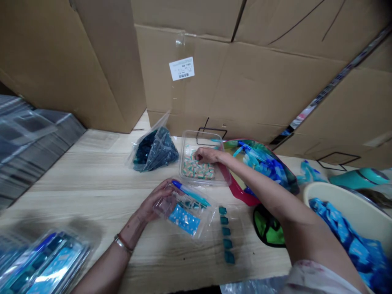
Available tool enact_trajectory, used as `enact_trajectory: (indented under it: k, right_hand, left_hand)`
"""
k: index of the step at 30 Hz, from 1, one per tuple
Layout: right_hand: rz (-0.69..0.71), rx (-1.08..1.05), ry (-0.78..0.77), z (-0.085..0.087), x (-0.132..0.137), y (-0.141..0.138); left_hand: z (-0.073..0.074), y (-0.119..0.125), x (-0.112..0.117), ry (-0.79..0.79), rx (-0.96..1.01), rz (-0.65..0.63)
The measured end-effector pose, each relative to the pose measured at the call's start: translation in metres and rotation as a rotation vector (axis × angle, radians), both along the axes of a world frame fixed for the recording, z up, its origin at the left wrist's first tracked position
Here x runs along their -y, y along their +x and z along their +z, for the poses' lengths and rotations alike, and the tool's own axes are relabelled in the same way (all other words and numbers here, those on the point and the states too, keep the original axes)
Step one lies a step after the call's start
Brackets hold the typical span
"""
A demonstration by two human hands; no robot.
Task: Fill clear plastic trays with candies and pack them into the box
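My left hand (pixel 157 199) grips the left end of a clear plastic tray (pixel 210 223) above the table. In the tray lie a blue and turquoise pen (pixel 191 193), a blue patterned packet (pixel 184 219) and some small teal parts. My right hand (pixel 206 155) reaches into a clear plastic box (pixel 220 178) of small white, orange and teal pieces (pixel 197 172). Its fingers are curled together over the pieces; whatever they pinch is hidden. Just right of the held tray, several teal square pieces (pixel 226 231) stand in a row on a clear strip.
An open bag (pixel 156 149) of dark teal pieces stands behind my left hand. A red-rimmed tray (pixel 241 195) of blue items lies under my right forearm. Filled clear packs (pixel 45 261) are stacked front left, a cream tub (pixel 315 196) stands right, and cardboard boxes (pixel 196 94) wall the back.
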State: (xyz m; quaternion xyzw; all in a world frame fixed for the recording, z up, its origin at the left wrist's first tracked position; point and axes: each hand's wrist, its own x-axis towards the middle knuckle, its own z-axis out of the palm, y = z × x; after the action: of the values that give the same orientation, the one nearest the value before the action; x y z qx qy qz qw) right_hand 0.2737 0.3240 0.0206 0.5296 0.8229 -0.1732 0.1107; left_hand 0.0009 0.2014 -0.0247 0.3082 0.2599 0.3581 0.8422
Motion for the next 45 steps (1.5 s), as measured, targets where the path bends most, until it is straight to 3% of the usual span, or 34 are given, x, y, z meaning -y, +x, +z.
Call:
enact_trajectory:
  k: [6,10,14,16,23,32,40,45]
  right_hand:
    - [-0.11,-0.213,-0.007,0.0,-0.001,0.007]
    - [-0.323,-0.483,-0.196,0.004,0.004,0.009]
    - [-0.474,-0.622,-0.324,0.006,0.01,0.003]
    - [-0.454,-0.658,-0.333,0.006,0.012,-0.002]
    - [-0.194,-0.608,-0.378,-0.004,-0.002,-0.024]
    - [0.058,-0.368,-0.242,-0.006,-0.009,-0.036]
    - [0.081,-0.271,-0.119,-0.005,0.001,-0.035]
    - [0.034,-0.278,-0.059,-0.006,0.006,-0.036]
  left_hand:
    - [-0.001,-0.001,0.0,0.026,0.011,-0.028]
    - [0.0,-0.001,0.0,0.013,0.007,-0.021]
    - [0.0,-0.001,0.0,0.012,0.002,-0.037]
    - [-0.001,-0.001,0.0,0.018,0.0,-0.036]
    - [-0.003,0.0,0.0,0.072,0.019,-0.078]
    - [-0.003,-0.001,0.0,0.067,0.044,-0.112]
    - [0.0,0.0,0.0,0.042,0.025,-0.061]
    - [-0.001,0.0,0.0,0.075,0.064,-0.115]
